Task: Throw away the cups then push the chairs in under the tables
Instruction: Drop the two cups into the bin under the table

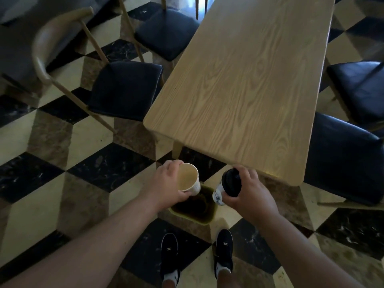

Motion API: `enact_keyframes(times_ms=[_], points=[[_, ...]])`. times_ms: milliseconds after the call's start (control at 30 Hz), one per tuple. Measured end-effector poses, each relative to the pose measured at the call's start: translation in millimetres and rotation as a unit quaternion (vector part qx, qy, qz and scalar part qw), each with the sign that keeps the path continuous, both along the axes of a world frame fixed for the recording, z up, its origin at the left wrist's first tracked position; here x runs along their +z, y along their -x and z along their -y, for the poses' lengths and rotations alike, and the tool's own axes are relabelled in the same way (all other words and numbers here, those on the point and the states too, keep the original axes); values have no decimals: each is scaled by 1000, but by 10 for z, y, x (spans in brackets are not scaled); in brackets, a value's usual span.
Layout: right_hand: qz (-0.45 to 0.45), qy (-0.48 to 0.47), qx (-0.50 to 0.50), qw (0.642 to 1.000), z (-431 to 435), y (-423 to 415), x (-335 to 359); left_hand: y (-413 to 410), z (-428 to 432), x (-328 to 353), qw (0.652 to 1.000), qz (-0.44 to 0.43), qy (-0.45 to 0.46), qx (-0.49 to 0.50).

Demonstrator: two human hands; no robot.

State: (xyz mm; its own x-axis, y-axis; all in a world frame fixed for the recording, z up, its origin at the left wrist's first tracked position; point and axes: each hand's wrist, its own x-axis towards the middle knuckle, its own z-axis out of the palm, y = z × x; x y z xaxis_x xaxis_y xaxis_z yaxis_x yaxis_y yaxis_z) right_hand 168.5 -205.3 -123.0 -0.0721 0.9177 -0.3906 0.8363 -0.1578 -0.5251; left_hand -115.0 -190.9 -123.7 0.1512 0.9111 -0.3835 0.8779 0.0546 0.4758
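While left fingers [176,163] clasp an open paper cup [189,179], right fingers [246,173] grip a black-lidded cup [225,187].

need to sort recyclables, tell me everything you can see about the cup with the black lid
The lidded cup looks like a white paper takeaway cup with a dark blue print on its side and a black plastic lid still fitted. It is tipped over, lid toward the camera, base pointing down-left. The right hand grips it, fingers over the lid. It hangs above the floor beside the small bin. Contents hidden.
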Motion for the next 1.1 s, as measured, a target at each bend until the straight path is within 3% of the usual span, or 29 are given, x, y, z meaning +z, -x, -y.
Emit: enact_keyframes(times_ms=[267,533,833,1100], points=[[13,48,13,999,274,149,-620,230,443,-541,998,-14,60,21],[16,74,36,997,370,388,-1099,257,597,-1147,994,-88,54,18],[43,97,50,993,367,495,-1661,119,491,-1713,994,-73,56,66],[46,104,49,992,376,481,-2018,56,454,-1994,995,-58,75,22]])
